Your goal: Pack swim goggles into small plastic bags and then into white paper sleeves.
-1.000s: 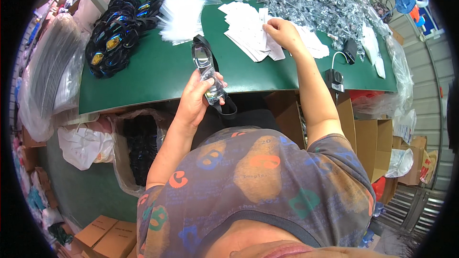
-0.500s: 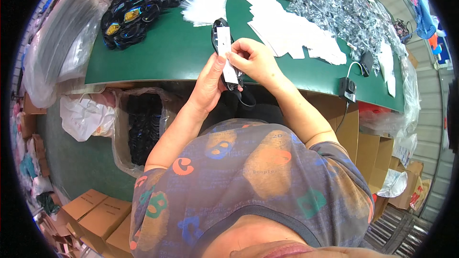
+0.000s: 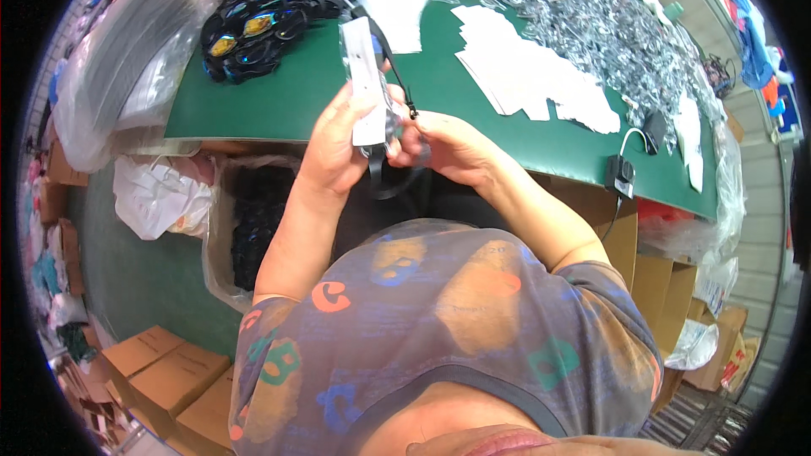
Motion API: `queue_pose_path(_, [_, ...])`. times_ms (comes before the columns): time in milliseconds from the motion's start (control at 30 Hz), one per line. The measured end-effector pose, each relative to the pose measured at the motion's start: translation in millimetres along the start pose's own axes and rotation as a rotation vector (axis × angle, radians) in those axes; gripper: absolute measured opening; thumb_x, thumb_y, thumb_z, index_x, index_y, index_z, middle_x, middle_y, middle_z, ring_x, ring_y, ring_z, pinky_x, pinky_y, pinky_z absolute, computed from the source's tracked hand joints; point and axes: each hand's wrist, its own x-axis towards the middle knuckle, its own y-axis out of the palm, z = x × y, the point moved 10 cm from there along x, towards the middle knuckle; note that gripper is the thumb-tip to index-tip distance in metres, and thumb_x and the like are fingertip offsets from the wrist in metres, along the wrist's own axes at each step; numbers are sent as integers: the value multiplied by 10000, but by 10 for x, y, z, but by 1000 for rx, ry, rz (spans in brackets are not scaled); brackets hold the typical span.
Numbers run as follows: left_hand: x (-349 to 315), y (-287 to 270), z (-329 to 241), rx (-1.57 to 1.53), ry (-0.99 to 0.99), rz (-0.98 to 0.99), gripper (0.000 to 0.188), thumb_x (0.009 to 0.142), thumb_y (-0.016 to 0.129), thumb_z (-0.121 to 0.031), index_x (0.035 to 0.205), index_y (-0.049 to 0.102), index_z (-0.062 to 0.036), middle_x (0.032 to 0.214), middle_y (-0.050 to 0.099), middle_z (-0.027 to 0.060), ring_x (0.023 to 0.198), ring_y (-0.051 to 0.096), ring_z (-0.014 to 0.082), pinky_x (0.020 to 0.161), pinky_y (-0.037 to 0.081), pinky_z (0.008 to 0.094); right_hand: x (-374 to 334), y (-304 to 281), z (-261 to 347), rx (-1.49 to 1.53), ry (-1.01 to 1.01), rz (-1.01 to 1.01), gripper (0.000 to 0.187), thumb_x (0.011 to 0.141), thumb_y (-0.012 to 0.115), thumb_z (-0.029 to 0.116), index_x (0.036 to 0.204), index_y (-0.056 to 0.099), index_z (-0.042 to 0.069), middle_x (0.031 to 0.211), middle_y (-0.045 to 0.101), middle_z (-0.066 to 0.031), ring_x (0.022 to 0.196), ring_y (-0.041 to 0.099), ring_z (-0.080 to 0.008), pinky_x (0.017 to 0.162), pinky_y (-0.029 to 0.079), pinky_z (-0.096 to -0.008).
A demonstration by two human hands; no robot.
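Note:
Just over the table's front edge I hold a pair of swim goggles with a black strap (image 3: pixel 377 171) and a long white paper card (image 3: pixel 363 76) laid along them. My left hand (image 3: pixel 336 139) is closed round the goggles and card, its thumb on the card. My right hand (image 3: pixel 448 145) pinches the strap near a small black buckle (image 3: pixel 412 111) on the goggles' right side. Most of the lenses are hidden behind the card and my fingers. Further back lies a heap of goggles (image 3: pixel 258 25) with black straps and shiny blue and yellow lenses.
On the green table (image 3: pixel 279 105) lie white paper cards (image 3: pixel 524 67), a fan of white sheets (image 3: pixel 393 4) and a wide heap of clear plastic pieces (image 3: pixel 583 17). A black adapter (image 3: pixel 620 173) hangs at the right edge. Below left stands a lined box (image 3: pixel 218 245) of dark items; cartons (image 3: pixel 169 371) are behind.
The goggles and card have tilted and shifted left. My right hand has gone from the card's face to the strap on the right side.

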Motion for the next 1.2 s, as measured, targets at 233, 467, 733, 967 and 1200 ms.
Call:
queue_pose_path(233, [50,-675,50,248,109,-220,370,1010,569,-133,1363,494,-51,1091,660,85,933,675,189,622,589,344,-324,437,1062,-212,-327,161,547,819,813,374,1215,611,55,868,581,-29,822,637,-236,960,526,-576])
queue_pose_path(467, [-8,-44,545,172,37,-87,355,1042,582,-237,1324,468,-53,1059,642,86,829,665,156,604,588,308,83,604,1699,-1321,-923,-189,333,924,749,132,1231,670,30,1002,680,-43,915,652,-140,846,526,-275])
queue_pose_path(733, [-80,97,519,109,-100,-75,328,1037,566,-227,1289,481,-34,1040,627,93,829,654,166,620,573,312,462,-149,1304,-889,-594,-288,398,996,674,148,1368,577,45,1162,701,-56,1078,658,-143,972,514,-306])
queue_pose_path(967, [-207,13,645,-22,-330,-38,440,1013,579,-215,1383,469,-3,1001,622,103,783,646,192,599,596,344,18,462,1141,-1724,-1086,-134,405,903,682,69,1298,600,101,1155,730,-68,1084,705,-245,939,529,-396])
queue_pose_path(1200, [-510,44,676,-389,-579,112,456,1041,518,-385,1321,540,-25,1055,673,165,811,698,257,576,637,406,-461,923,644,-2345,-1210,634,380,890,666,208,1262,589,189,1376,626,-55,1311,585,-240,908,516,-392])
